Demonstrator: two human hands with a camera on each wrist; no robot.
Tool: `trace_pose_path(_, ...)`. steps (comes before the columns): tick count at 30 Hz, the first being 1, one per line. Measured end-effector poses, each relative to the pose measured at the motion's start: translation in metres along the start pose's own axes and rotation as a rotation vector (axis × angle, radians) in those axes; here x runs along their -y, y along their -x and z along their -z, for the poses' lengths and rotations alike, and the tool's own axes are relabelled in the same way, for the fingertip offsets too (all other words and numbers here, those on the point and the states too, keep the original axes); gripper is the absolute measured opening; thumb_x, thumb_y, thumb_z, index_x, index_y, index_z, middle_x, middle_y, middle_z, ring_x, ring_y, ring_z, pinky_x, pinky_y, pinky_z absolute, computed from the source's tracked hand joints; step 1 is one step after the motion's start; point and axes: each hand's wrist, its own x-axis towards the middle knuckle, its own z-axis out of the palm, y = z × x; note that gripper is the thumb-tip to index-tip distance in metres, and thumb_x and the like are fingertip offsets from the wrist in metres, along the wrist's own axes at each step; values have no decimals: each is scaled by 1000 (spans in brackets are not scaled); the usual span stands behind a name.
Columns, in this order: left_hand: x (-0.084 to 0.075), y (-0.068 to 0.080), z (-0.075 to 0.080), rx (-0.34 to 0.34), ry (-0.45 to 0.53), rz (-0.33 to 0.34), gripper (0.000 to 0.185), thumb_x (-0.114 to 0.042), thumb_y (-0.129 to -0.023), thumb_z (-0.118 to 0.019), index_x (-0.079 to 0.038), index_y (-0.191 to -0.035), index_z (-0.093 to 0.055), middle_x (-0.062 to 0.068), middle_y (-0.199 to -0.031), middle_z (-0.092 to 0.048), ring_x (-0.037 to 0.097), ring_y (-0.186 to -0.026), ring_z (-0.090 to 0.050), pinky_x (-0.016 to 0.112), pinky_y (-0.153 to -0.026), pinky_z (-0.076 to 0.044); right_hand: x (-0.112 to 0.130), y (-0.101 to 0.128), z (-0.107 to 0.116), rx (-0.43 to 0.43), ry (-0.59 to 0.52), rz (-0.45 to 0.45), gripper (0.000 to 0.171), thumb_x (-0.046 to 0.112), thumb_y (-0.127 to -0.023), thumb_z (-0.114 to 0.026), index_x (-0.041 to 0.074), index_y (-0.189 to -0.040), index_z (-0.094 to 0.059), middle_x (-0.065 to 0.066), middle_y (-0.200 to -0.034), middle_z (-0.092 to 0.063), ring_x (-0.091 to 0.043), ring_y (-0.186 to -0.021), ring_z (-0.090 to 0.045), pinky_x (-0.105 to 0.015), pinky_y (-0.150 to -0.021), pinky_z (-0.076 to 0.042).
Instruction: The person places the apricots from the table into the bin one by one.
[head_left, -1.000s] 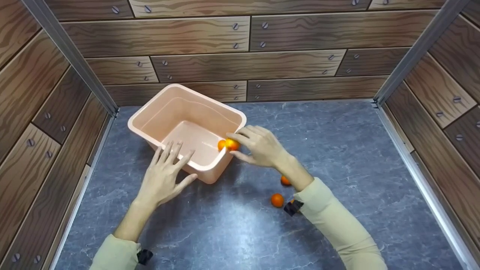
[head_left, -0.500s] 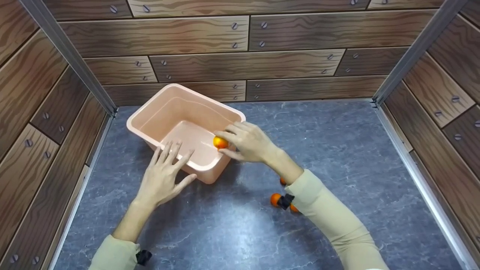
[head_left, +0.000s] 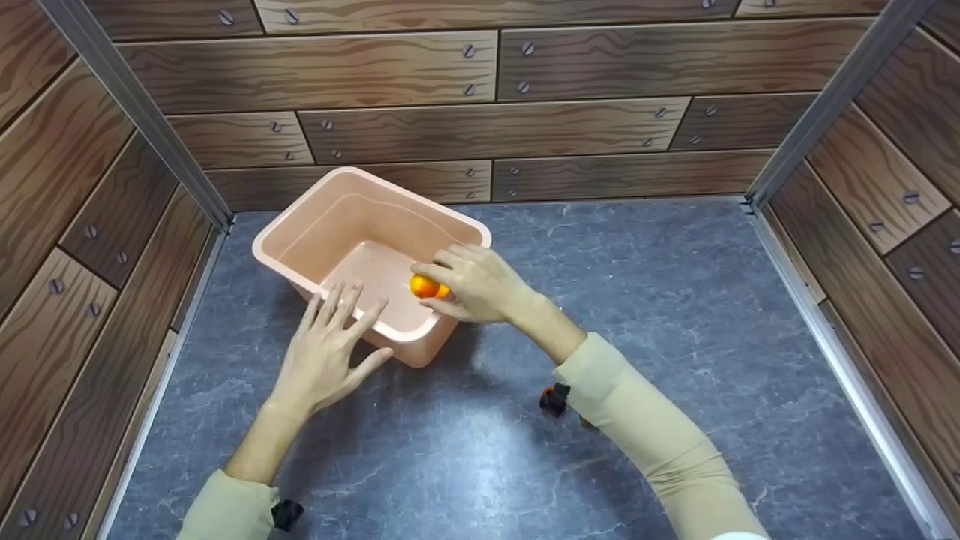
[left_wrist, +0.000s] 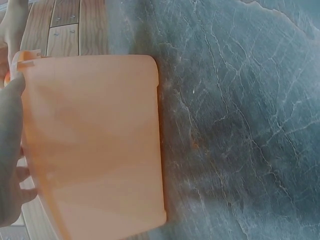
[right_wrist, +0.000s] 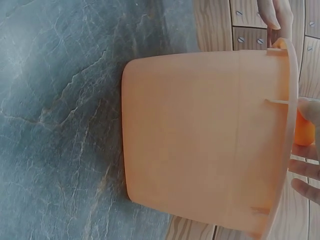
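A pale pink plastic bin [head_left: 360, 262] stands at the back left, turned at an angle. My right hand [head_left: 480, 281] reaches over its right rim and holds a small orange [head_left: 424, 286] between thumb and fingers. A second orange patch shows beside the thumb; I cannot tell whether it is another fruit. In the right wrist view the held orange [right_wrist: 305, 130] sits just above rim height. My left hand [head_left: 322, 356] lies at the bin's front rim, fingers straight and spread over the edge, thumb outside. From the left wrist, the bin's outer wall [left_wrist: 95, 145] fills much of the view.
More oranges [head_left: 546, 391] lie on the grey marbled surface [head_left: 465, 465], mostly hidden behind the right sleeve [head_left: 645, 420] and its black wrist piece. Wood-patterned walls [head_left: 480, 67] with metal corner strips enclose the back and sides.
My right hand has moved left with the orange, from the right rim to over the inside of the bin. The right sleeve now covers more of the loose oranges. The left hand stays put.
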Motion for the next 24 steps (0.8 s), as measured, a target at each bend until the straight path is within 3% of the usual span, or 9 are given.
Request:
trace_pose_path(17,0,1,-1,-18,-9,-3,72,-67,-98,-53,-25,-156,-53,20,-161,-51,43,-153,-45,61,-128,-33,6,-8,-8,99,-24,-26,47,48,-100,-65,17,-136,-67,-4,-110,-74,-23,-95,-72,-37,-84,-62)
trace_pose_path(24,-1,1,-1,-2,-15,6,72,-66,-96,-57,-25,-156,-53,20,-164,-48,42,-155,-42,62,-129,-31,7,-9,-9,135,-62,-93,47,50,-101,-63,17,-134,-70,-4,-110,-75,-23,-92,-72,-38,-80,-62)
